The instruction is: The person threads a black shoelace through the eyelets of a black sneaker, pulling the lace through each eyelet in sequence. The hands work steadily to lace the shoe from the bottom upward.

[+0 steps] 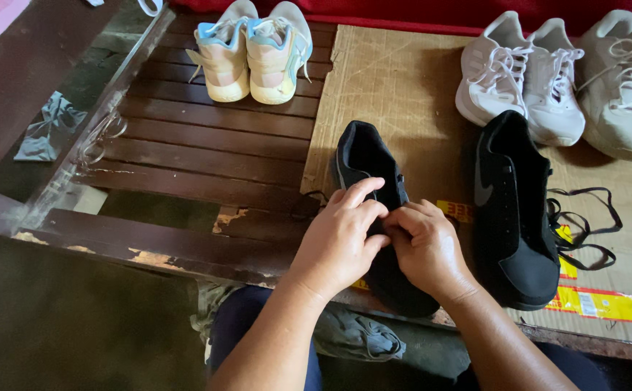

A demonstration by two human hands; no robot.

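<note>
On cardboard (pixel 395 87), both hands (pixel 384 242) work one of two black shoes (pixel 365 163)

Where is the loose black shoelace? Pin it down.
In the head view, the loose black shoelace lies on the cardboard sheet at the right, just beside the second black shoe, below the white sneakers.

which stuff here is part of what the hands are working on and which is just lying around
In hand:
- left hand and right hand, both on the black lace-up shoe
- matching second black shoe
- loose black lace
- flattened brown cardboard sheet

Lying about:
- pastel sneaker pair
- white sneakers
- grey crumpled cloth
</note>
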